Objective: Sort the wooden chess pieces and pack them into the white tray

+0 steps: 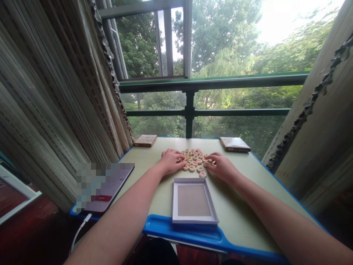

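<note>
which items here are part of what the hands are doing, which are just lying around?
In use: left hand, right hand, round game pieces, empty box tray.
Lying about: tablet with cable, two closed boxes at the far edge.

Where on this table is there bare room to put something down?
Bare tabletop lies right of the empty box tray, under the right forearm, and between the tray and the tablet. The far middle is crowded: round game pieces heaped between the left hand and right hand; two boxes fill the far corners.
</note>
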The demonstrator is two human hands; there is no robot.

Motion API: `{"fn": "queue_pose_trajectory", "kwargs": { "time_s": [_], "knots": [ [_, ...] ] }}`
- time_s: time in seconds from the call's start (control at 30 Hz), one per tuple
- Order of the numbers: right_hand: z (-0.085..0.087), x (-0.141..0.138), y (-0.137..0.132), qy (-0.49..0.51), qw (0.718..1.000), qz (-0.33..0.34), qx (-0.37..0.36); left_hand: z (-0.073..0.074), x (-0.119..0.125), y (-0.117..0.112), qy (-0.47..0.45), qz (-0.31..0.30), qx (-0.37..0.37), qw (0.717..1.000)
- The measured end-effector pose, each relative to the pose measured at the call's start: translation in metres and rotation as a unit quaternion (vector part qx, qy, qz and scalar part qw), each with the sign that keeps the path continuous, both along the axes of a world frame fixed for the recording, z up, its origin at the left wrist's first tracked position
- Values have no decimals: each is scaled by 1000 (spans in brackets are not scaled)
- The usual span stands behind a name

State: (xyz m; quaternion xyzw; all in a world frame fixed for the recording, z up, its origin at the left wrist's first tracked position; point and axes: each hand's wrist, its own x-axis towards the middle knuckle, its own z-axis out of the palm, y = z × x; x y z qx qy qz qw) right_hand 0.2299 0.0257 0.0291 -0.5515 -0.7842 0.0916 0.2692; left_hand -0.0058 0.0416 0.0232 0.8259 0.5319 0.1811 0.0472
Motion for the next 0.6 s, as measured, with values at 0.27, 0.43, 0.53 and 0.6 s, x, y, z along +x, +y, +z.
{"fn": "queue_pose_trajectory", "kwargs": {
  "time_s": [0.27,0.43,0.53,0.6],
  "knots": [
    [-3,3,5,-37,999,22,8,-3,-3,5,10,26,14,1000],
    [-7,11,12,-41,999,-30,4,-5,-4,7,16,41,21,999],
    [-11,14,16,-71,997,-8,-31,-6,-2,6,14,44,22,999],
    [-14,14,17,-80,996,22,-33,-6,-1,5,7,40,23,999]
  ]
}}
